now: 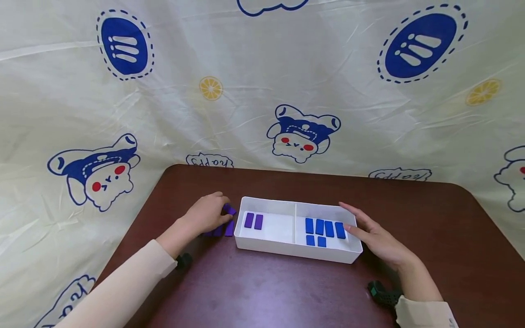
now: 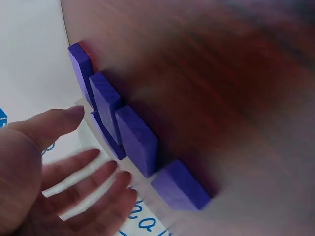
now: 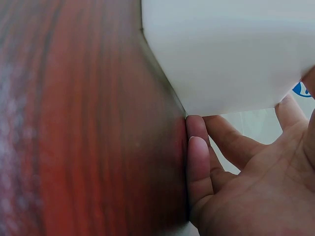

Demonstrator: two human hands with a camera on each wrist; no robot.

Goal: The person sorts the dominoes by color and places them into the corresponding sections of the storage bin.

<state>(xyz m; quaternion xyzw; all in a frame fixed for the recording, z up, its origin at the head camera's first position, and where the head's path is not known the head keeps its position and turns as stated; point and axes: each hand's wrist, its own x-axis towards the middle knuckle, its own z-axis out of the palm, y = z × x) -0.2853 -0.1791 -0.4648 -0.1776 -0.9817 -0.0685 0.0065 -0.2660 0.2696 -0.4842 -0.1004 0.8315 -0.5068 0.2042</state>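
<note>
My left hand (image 1: 209, 213) reaches down over several small purple blocks (image 1: 229, 228) beside the box's left end. In the left wrist view its thumb and fingers are spread apart, and the purple blocks (image 2: 137, 140) lie just past the fingertips; no block is plainly pinched. One tilted block shows between thumb and fingers in the head view. My right hand (image 1: 379, 239) holds the right end of a white divided box (image 1: 266, 246), thumb over the rim and other fingers outside. The right wrist view shows those fingers (image 3: 199, 162) against the box's lower corner (image 3: 216, 93).
Two purple blocks (image 1: 258, 222) lie in the left compartment, and two rows of blue blocks (image 1: 319, 227) in the right one. A divider (image 1: 295, 223) separates them. The brown table (image 1: 266, 291) ends at a patterned curtain (image 1: 246, 123) behind.
</note>
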